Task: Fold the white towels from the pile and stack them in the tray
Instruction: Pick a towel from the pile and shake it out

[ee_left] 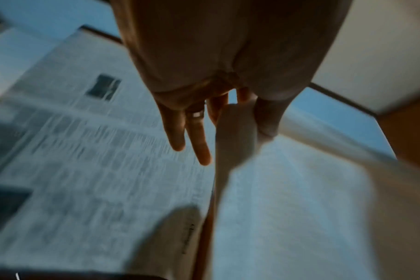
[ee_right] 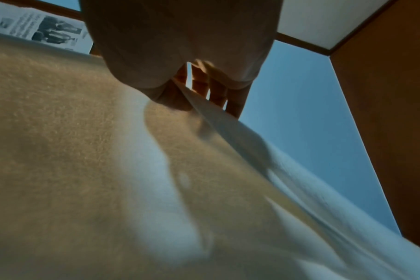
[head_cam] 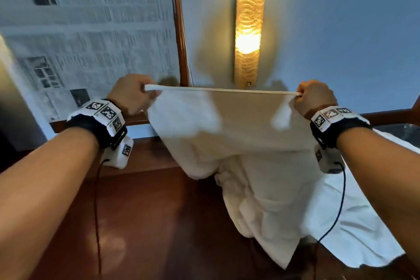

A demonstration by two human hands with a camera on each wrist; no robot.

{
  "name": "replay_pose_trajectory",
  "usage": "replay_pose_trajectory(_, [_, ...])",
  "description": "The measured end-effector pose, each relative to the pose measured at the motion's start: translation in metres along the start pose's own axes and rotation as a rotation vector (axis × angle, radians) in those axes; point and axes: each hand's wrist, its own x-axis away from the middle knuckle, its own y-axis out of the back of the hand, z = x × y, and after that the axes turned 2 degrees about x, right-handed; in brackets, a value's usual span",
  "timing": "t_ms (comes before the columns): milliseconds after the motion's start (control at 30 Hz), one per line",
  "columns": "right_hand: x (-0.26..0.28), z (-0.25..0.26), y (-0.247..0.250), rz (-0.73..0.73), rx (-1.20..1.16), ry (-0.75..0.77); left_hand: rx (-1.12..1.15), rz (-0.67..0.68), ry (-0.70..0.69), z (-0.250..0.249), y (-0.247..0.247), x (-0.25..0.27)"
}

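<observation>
A white towel (head_cam: 229, 125) hangs in the air in front of me, its top edge pulled taut between my two raised hands. My left hand (head_cam: 134, 93) pinches the towel's left top corner, and my right hand (head_cam: 314, 98) pinches the right top corner. In the left wrist view the towel (ee_left: 233, 132) shows edge-on between thumb and fingers of the left hand (ee_left: 204, 123), with two fingers straight. In the right wrist view the towel (ee_right: 84, 151) fills most of the picture below the right hand (ee_right: 204, 91). More white cloth (head_cam: 341, 229) lies below on the right.
A brown wooden surface (head_cam: 147, 223) lies below my arms. A lit wall lamp (head_cam: 248, 22) hangs behind the towel on a blue wall. A newspaper-print panel (head_cam: 91, 29) in a wooden frame covers the wall at left. A dark container edge (head_cam: 400, 132) shows at far right.
</observation>
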Motion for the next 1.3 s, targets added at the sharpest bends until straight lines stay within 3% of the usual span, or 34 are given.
replay_pose_trajectory(100, [0.02, 0.022, -0.004, 0.025, -0.042, 0.006, 0.294, -0.121, -0.017, -0.01, -0.004, 0.009])
replay_pose_trajectory(267, [0.064, 0.106, -0.013, 0.23, -0.206, 0.39, 0.374, -0.065, -0.202, -0.069, -0.015, 0.013])
replay_pose_trajectory(400, [0.066, 0.135, -0.01, 0.237, -0.308, 0.334, 0.373, -0.016, -0.272, -0.089, -0.02, 0.017])
replay_pose_trajectory(633, [0.038, 0.11, 0.03, 0.072, -0.365, 0.328, 0.354, 0.014, -0.168, -0.083, -0.028, 0.019])
replay_pose_trajectory(767, [0.019, 0.085, 0.05, 0.004, -0.368, 0.323, 0.47, -0.059, -0.145, -0.089, -0.033, 0.01])
replay_pose_trajectory(1033, [-0.012, 0.039, 0.074, -0.067, -0.483, 0.357, 0.527, -0.087, -0.255, -0.146, -0.038, -0.013])
replay_pose_trajectory(1300, [-0.038, 0.007, 0.073, -0.131, -0.547, 0.419, 0.544, -0.134, -0.258, -0.183, -0.054, -0.024])
